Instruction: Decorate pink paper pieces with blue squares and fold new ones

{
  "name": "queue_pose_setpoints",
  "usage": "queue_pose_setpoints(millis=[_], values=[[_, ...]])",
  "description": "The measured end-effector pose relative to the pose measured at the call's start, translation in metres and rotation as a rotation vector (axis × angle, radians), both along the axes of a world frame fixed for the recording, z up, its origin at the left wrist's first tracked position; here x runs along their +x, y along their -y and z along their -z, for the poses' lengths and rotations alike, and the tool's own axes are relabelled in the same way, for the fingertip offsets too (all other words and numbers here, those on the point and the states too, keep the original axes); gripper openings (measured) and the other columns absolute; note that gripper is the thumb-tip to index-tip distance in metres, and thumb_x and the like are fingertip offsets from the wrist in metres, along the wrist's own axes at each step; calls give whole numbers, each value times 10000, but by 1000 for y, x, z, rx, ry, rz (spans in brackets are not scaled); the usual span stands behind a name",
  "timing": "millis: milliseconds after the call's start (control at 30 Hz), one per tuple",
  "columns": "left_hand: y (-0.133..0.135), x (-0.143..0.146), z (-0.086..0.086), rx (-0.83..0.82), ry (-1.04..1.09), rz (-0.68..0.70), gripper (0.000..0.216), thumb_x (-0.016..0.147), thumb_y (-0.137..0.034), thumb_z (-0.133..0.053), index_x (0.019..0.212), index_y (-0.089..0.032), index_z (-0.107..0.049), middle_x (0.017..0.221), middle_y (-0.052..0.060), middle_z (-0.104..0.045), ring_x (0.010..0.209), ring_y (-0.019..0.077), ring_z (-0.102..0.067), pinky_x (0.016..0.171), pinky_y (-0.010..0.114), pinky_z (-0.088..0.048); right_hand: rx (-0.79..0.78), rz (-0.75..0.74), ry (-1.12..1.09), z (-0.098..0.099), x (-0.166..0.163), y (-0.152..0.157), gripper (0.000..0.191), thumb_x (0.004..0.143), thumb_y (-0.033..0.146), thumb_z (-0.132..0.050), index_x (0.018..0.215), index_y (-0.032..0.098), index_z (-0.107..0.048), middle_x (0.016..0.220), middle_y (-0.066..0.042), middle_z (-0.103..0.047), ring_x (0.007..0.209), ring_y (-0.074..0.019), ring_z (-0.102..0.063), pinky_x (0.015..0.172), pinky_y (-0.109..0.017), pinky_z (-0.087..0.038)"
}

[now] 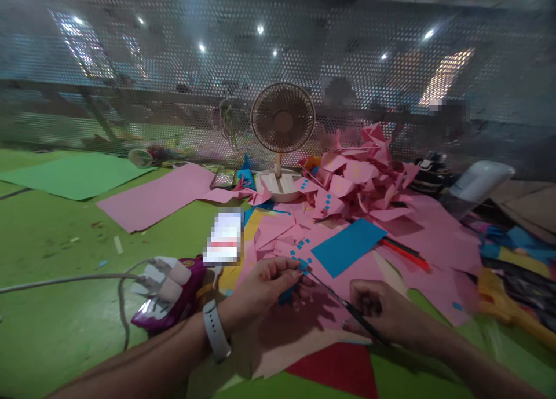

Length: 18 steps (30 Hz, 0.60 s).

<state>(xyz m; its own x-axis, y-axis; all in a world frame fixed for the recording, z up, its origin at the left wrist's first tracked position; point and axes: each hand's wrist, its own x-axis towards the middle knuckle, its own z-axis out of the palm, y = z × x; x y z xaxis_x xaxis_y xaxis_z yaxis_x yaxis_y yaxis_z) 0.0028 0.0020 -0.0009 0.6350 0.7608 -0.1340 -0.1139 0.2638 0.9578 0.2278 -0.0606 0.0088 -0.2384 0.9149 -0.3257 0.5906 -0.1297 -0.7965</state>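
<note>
My left hand (271,280), with a pale watch (216,331) on its wrist, pinches a blue paper strip (286,295) above pink paper. The fingers hide part of this strip. Small blue paper squares (299,248) lie loose just beyond the fingertips. My right hand (377,309) is closed around a slim black-handled tool (358,318); whether it is scissors or tweezers I cannot tell. Its thin metal tip points left and reaches the blue paper at my left fingertips. Farther back, a blue paper rectangle (350,245) rests on the pink sheet.
A heap of folded pink paper (347,176) stands beside a small fan (283,121). A lit phone (225,237) and a purple iron-like object (174,306) with white plugs and a cable are on the left. A red-and-black pen-like object (406,254) lies right.
</note>
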Motion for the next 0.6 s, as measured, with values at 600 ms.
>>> queue_pose_setpoints(millis=[600], values=[[0,-1,-10,6,-99,-120,298,809,-333,-579,1050,-182,-493,783,29,-663,564,114,-610,413,179,-392,-83,159,-355,-12,3,-1,437,669,526,-659,614,183,-394,505,87,-365,424,-40,-347,411,-169,-298]])
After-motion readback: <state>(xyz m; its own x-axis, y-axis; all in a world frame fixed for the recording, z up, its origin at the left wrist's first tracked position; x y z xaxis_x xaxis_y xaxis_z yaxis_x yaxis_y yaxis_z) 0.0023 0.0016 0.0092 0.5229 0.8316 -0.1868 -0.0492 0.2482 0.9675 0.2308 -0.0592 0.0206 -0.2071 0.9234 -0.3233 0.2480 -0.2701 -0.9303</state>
